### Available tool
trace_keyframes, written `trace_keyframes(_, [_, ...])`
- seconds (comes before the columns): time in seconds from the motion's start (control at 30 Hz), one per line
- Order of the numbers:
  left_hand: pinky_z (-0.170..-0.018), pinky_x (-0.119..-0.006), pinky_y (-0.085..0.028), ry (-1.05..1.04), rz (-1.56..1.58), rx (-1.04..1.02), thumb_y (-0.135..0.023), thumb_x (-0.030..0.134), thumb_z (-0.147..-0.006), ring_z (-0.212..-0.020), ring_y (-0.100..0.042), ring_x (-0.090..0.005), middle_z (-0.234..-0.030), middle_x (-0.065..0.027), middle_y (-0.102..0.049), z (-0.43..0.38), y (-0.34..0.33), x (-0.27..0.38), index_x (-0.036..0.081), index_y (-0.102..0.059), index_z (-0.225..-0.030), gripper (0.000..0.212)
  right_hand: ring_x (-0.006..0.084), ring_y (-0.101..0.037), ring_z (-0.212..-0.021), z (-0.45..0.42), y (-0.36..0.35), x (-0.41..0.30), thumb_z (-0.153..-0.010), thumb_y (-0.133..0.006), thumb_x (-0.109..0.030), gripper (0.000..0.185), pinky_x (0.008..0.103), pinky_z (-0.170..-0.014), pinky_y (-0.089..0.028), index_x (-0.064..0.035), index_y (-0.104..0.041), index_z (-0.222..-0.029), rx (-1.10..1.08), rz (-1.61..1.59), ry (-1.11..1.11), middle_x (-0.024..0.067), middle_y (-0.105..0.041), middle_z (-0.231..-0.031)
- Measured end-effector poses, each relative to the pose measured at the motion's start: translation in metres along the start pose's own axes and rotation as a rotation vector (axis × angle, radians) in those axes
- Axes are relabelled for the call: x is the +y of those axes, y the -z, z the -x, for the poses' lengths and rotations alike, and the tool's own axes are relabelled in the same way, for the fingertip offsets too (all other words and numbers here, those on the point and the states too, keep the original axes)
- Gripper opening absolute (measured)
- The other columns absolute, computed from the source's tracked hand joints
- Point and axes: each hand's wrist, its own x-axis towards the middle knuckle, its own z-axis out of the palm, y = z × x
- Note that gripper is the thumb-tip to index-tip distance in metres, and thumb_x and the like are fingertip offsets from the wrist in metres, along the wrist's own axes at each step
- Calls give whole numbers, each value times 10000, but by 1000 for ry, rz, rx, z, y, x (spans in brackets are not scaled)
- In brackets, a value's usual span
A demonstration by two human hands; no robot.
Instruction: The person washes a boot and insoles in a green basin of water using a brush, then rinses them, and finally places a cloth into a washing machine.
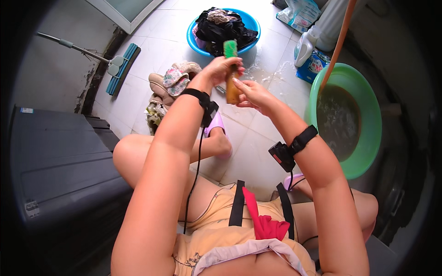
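Observation:
A brush with green bristles and a yellowish-brown handle [233, 90] is held out in front of me, bristle end away from my body. Around its middle, just below the bristles, my left hand [225, 70] is closed. My right hand [253, 95] has its thumb and fingers on the handle's near end. Beyond the brush stands a blue basin [255, 26] heaped with dark wet-looking cloth [221, 31] and a small beige piece on top. Left of my hands, a beige shoe [159, 90] and floral cloth items [176, 79] lie on the tiles.
At right stands a green basin [371, 127] of murky water, with an orange hose [336, 48] reaching into it. A white detergent jug [305, 48] and a blue packet [310, 69] are behind it. A sponge mop [121, 74] leans at left, near a grey cabinet [65, 151].

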Motion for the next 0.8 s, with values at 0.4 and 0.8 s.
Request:
trace_keyframes(0.4, [-693, -378, -535, 129, -83, 835, -511, 16, -819, -689, -616, -212, -805, -105, -581, 50, 170, 36, -11, -513, -907, 92, 136, -599, -743, 60, 106, 50, -863, -505, -273, 332, 244, -656, -492, -57, -505, -1115, 225, 151, -186, 73, -585, -940])
trace_keyframes(0.8, [-779, -328, -469, 8, -150, 525, -618, 199, -772, -952, -477, -237, -986, -93, -493, 10, 67, 78, 44, -548, -973, 264, 142, -595, -748, 164, 149, 13, -860, -498, -221, 339, 264, -655, -473, 1, -507, -1116, 121, 575, -157, 80, -594, -942])
